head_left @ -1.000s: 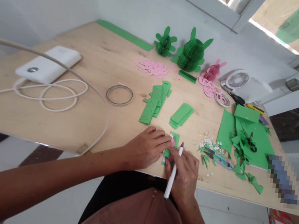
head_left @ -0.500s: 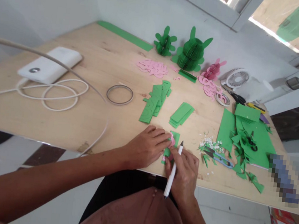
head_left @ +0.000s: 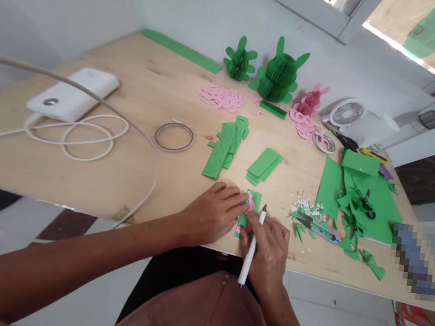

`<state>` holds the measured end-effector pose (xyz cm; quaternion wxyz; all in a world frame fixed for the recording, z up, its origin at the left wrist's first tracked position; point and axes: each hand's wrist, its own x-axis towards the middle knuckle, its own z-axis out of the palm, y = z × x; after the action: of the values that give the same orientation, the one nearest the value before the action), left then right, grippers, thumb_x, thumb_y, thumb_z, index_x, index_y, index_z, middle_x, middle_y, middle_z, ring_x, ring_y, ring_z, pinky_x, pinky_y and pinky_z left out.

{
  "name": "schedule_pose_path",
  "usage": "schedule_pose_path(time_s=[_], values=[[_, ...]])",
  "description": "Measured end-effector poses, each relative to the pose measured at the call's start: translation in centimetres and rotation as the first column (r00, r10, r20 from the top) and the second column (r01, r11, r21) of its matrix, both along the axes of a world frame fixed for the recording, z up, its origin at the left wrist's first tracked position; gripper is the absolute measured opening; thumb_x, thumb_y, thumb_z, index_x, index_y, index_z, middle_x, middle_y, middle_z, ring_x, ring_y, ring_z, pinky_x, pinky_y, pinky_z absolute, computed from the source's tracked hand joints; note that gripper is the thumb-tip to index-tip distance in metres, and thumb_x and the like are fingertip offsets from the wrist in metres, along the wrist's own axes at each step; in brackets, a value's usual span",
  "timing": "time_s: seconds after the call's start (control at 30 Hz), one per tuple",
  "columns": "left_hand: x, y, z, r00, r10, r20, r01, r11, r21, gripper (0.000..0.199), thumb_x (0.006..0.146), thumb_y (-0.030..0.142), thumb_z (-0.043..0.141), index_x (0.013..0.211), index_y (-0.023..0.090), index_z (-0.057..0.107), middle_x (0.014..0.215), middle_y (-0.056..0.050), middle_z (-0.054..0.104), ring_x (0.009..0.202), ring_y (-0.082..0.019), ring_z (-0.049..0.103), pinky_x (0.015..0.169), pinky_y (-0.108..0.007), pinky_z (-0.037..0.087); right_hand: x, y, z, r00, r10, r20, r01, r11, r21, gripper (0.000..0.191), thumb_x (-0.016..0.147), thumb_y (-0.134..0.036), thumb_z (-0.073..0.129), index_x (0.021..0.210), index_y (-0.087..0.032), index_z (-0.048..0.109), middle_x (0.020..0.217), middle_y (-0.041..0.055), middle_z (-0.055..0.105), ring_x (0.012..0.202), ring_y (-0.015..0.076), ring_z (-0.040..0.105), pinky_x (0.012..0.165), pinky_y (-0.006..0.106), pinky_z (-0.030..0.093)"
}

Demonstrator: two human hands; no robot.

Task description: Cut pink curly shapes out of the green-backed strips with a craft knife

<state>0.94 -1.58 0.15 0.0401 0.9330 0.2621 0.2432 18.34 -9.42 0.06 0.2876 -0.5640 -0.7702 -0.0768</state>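
Observation:
Near the front edge of the table a green paper strip [head_left: 256, 196] lies between my two hands, with a pink paper cutout [head_left: 251, 202] on top of it. My left hand [head_left: 214, 214] rests over the strip's left side, fingers stretched out and their tips touching the cutout. A white pen [head_left: 250, 253] is in my right hand [head_left: 271, 250], its dark tip pointing up and away from the paper. My right fingers also touch the strip's lower part, which they partly hide. Just beyond lie a stack of green paper rectangles [head_left: 265, 166] and green pieces with drawn curves [head_left: 225, 148].
Blue-handled thread snips [head_left: 325, 233] and green scraps [head_left: 352, 220] lie to the right. Green paper figures [head_left: 278, 78], a pink one [head_left: 311, 100] and a small fan [head_left: 346, 113] stand at the back. Left are a tape roll [head_left: 172, 151] and a power bank [head_left: 74, 94] with cable.

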Motion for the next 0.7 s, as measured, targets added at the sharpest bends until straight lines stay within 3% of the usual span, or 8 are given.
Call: schedule_pose_path(time_s=[0.7], values=[[0.34, -0.23, 0.16, 0.999, 0.030, 0.028, -0.029, 0.999, -0.028, 0.027, 0.095, 0.022, 0.045, 0.115, 0.017, 0.062, 0.128, -0.007, 0.063, 0.113, -0.023, 0.052, 0.093, -0.041, 0.038, 0.12, -0.07, -0.27, 1.000, -0.006, -0.007, 0.006, 1.000, -0.004, 0.023, 0.092, -0.018, 0.057, 0.114, -0.019, 0.062, 0.094, 0.0058, 0.074, 0.101, 0.0233, 0.062, 0.086, 0.037, 0.039]])
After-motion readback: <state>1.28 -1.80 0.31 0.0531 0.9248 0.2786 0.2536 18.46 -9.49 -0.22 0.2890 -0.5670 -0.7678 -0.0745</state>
